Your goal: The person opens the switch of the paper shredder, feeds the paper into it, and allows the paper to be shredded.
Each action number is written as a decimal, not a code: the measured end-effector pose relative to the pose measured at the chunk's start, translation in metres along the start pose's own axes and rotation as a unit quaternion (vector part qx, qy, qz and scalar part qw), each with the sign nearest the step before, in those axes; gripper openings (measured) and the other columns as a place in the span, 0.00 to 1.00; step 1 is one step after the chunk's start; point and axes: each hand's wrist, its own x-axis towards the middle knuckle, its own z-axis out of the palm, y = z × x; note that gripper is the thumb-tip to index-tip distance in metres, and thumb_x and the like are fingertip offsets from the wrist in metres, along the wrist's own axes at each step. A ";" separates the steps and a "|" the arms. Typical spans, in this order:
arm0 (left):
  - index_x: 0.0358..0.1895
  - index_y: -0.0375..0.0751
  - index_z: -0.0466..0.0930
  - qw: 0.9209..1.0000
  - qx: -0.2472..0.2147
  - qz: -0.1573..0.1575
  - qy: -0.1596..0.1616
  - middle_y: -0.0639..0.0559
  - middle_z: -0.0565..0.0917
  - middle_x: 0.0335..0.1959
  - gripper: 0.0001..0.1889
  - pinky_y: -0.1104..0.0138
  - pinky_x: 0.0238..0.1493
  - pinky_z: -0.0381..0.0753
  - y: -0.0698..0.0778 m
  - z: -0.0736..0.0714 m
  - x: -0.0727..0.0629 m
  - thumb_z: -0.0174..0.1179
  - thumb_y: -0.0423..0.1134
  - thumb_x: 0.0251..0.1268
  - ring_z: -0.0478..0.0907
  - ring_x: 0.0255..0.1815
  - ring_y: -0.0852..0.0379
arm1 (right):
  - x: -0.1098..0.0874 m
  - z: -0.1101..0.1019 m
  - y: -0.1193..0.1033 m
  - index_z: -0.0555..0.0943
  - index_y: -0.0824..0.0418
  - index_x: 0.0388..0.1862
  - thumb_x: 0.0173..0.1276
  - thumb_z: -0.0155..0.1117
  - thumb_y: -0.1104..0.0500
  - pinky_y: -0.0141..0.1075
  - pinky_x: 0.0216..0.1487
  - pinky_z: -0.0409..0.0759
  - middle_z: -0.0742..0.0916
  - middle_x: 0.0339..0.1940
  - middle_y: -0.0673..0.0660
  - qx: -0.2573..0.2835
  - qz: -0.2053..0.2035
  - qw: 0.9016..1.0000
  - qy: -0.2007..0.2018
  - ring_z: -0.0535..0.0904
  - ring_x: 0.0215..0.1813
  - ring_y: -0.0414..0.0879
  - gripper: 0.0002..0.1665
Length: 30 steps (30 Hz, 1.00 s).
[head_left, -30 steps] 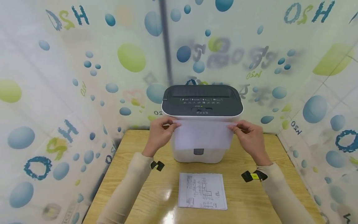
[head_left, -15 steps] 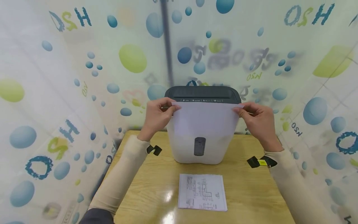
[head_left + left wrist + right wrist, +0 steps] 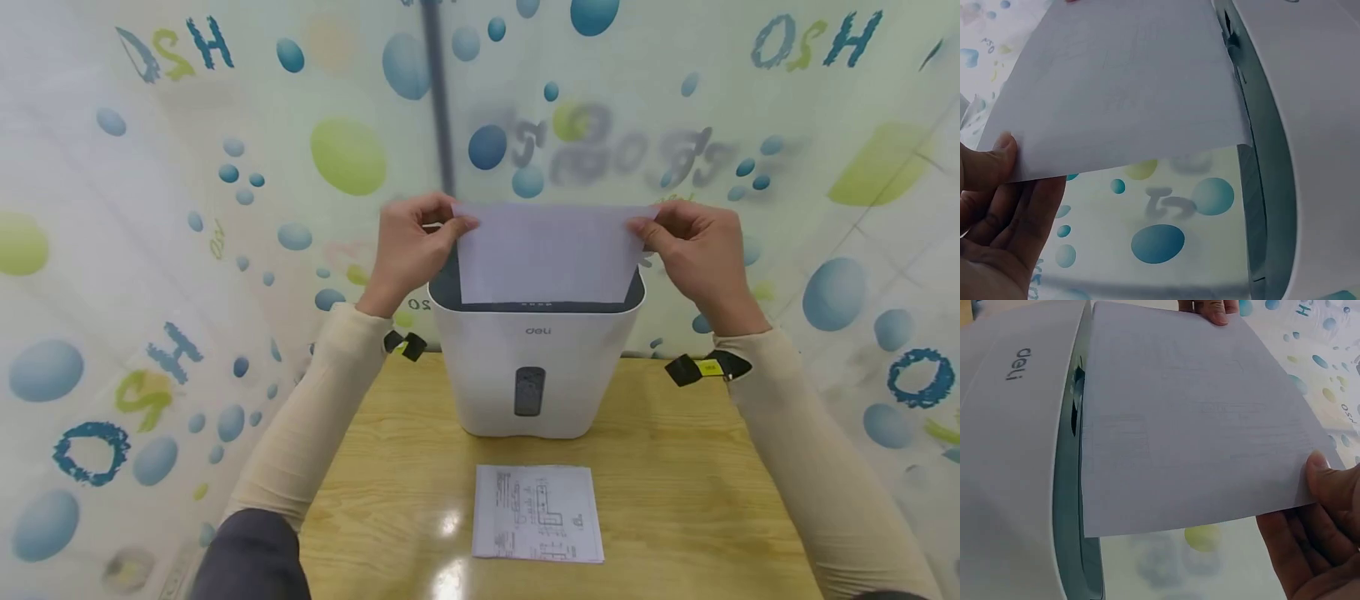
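A sheet of paper [image 3: 551,254] stands upright over the dark top of a white paper shredder [image 3: 480,358]. My left hand [image 3: 416,246] pinches its upper left corner between thumb and fingers. The opposite upper corner is pinched by my right hand [image 3: 697,254]. Faint print shows through the sheet [image 3: 1179,425] in the right wrist view. Its lower edge overlaps the shredder's dark top [image 3: 1263,156] in the left wrist view. Most of that top, the feed slot included, is hidden behind the paper in the head view.
Printed sheets [image 3: 537,512] with line drawings lie on the wooden table [image 3: 675,467] in front of the shredder. Walls covered in blue and green spots [image 3: 348,157] stand close behind and on both sides.
Both hands have risen with the paper, from in front of the shredder's body to above its top. The shredder's front is now uncovered. The printed sheets on the table stay put.
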 end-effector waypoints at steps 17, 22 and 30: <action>0.32 0.40 0.88 0.998 0.035 -0.036 -0.027 0.46 0.92 0.33 0.04 0.69 0.33 0.79 -0.035 -0.002 0.056 0.68 0.35 0.66 0.85 0.29 0.63 | 0.060 0.014 0.018 0.89 0.61 0.37 0.66 0.75 0.51 0.27 0.46 0.84 0.90 0.30 0.40 0.029 0.022 0.999 -0.041 0.87 0.38 0.37 0.14; 0.29 0.40 0.84 0.997 0.046 -0.044 -0.033 0.46 0.91 0.34 0.08 0.69 0.34 0.80 -0.045 0.003 0.066 0.68 0.36 0.67 0.85 0.31 0.61 | 0.073 0.018 0.028 0.89 0.61 0.39 0.66 0.76 0.51 0.26 0.46 0.84 0.90 0.29 0.39 0.032 0.025 0.998 -0.040 0.87 0.38 0.36 0.14; 0.27 0.39 0.80 0.997 0.041 -0.055 -0.046 0.45 0.92 0.36 0.10 0.66 0.31 0.76 -0.059 0.007 0.073 0.63 0.32 0.70 0.86 0.32 0.60 | 0.082 0.025 0.041 0.89 0.63 0.38 0.67 0.75 0.53 0.26 0.45 0.84 0.90 0.30 0.39 0.036 0.028 0.998 -0.047 0.88 0.37 0.34 0.13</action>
